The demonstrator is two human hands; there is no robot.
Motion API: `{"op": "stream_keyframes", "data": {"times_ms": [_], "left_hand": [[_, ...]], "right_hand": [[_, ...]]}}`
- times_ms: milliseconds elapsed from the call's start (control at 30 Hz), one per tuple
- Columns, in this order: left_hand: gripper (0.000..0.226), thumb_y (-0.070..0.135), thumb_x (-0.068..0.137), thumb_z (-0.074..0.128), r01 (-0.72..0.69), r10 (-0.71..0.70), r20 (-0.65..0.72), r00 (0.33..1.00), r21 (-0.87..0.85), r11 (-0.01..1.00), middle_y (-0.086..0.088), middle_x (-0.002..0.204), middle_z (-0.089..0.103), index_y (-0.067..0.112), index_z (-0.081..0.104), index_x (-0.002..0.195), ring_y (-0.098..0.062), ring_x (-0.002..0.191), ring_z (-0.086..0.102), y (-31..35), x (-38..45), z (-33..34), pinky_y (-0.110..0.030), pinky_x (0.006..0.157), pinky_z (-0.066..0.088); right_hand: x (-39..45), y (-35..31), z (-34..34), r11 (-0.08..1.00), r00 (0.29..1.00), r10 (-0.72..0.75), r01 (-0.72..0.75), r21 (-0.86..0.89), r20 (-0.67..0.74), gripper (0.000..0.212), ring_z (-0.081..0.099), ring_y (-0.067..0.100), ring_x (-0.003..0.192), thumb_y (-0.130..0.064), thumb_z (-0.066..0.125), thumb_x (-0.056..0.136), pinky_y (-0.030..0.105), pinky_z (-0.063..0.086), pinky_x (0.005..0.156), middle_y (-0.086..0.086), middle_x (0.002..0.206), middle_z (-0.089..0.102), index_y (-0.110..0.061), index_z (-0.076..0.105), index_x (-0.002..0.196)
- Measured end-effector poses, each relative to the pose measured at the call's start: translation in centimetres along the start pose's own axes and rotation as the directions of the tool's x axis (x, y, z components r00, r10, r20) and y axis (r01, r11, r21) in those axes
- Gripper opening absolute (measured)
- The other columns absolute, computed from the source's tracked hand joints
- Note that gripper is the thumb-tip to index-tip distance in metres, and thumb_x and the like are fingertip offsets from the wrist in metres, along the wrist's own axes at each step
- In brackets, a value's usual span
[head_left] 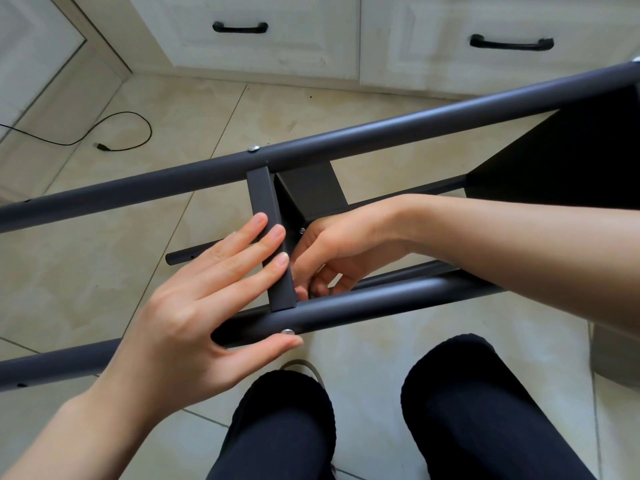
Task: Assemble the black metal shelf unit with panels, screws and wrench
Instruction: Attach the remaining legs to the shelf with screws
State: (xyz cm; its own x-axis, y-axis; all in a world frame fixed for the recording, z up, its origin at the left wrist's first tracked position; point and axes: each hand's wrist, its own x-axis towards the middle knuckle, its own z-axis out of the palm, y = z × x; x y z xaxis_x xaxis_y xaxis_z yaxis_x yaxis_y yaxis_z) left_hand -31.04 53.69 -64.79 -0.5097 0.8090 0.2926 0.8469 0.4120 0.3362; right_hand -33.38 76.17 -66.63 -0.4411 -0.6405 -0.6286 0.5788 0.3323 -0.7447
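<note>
The black metal shelf frame lies on its side across the floor. A far tube [346,136] and a near tube [381,299] run left to right, joined by a flat crossbar [265,199]. My left hand [207,296] rests with straight fingers on the crossbar, its thumb under a silver screw head [287,331] in the near tube. My right hand [332,251] reaches behind the crossbar with curled fingers; what it holds is hidden. Another screw [254,148] sits in the far tube, and a third small screw [302,231] shows on the dark panel [311,188].
White cabinet drawers with black handles [240,27] stand at the back. A black cable [117,133] lies on the tiled floor at left. A larger dark shelf panel [561,161] fills the right. My knees in dark trousers [467,410] are at the bottom.
</note>
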Motion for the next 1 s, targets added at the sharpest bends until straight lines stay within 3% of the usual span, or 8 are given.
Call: {"op": "stream_keyframes", "data": {"times_ms": [200,367,533,700,867,1000], "left_hand": [[0.067,0.045,0.083,0.079,0.002,-0.002,-0.008,1.000,-0.020,1.000,-0.012,0.146,0.053,0.002,0.060,0.131,-0.029,0.142,0.046,-0.10,-0.12,0.05,-0.051,0.111,0.045],[0.068,0.046,0.083,0.078,0.006,-0.006,-0.004,1.000,-0.021,1.000,-0.011,0.147,0.052,0.003,0.059,0.132,-0.028,0.142,0.046,-0.11,-0.11,-0.01,-0.050,0.112,0.044],[0.068,0.046,0.083,0.078,0.005,-0.005,-0.005,1.000,-0.028,1.000,-0.011,0.147,0.053,0.003,0.060,0.132,-0.028,0.142,0.046,-0.11,-0.11,0.02,-0.051,0.111,0.045],[0.068,0.047,0.083,0.078,0.003,-0.003,-0.003,1.000,-0.026,1.000,-0.011,0.147,0.053,0.003,0.060,0.132,-0.027,0.142,0.046,-0.16,-0.07,-0.02,-0.050,0.112,0.044],[0.068,0.047,0.083,0.078,0.000,0.000,-0.002,1.000,-0.021,1.000,-0.011,0.146,0.053,0.003,0.059,0.132,-0.028,0.142,0.046,-0.10,0.01,0.00,-0.051,0.111,0.045],[0.068,0.047,0.082,0.078,0.005,-0.005,-0.001,1.000,-0.019,1.000,-0.011,0.145,0.054,0.003,0.061,0.131,-0.028,0.142,0.046,-0.04,-0.03,-0.10,-0.053,0.110,0.045]], "right_hand": [[0.31,0.26,0.10,0.993,0.999,0.022,-0.026,-0.114,-0.038,0.029,0.052,0.012,0.063,-0.025,0.058,0.097,0.024,0.044,0.066,0.000,0.070,0.061,-0.014,0.065,0.070],[0.10,0.14,-0.11,1.000,1.000,-0.024,0.024,-0.016,0.009,0.023,0.051,0.012,0.064,-0.012,0.057,0.096,0.022,0.047,0.064,-0.001,0.071,0.063,-0.012,0.066,0.075],[0.45,0.42,-0.07,0.996,1.000,0.001,-0.004,-0.092,-0.028,0.032,0.053,0.011,0.062,-0.023,0.059,0.096,0.023,0.046,0.065,-0.001,0.069,0.063,-0.017,0.070,0.067],[0.26,0.29,-0.20,0.999,0.999,-0.038,0.038,0.003,0.003,0.020,0.051,0.011,0.065,-0.011,0.059,0.096,0.021,0.047,0.065,0.001,0.076,0.064,-0.012,0.068,0.078],[0.44,0.48,-0.10,0.997,1.000,0.008,-0.011,-0.082,-0.027,0.029,0.054,0.012,0.063,-0.023,0.058,0.098,0.024,0.045,0.067,0.000,0.070,0.062,-0.014,0.067,0.071],[0.26,0.26,-0.19,1.000,0.999,-0.022,0.022,0.004,0.024,0.026,0.054,0.012,0.067,-0.013,0.056,0.096,0.023,0.048,0.067,0.001,0.074,0.064,-0.013,0.067,0.072]]}}
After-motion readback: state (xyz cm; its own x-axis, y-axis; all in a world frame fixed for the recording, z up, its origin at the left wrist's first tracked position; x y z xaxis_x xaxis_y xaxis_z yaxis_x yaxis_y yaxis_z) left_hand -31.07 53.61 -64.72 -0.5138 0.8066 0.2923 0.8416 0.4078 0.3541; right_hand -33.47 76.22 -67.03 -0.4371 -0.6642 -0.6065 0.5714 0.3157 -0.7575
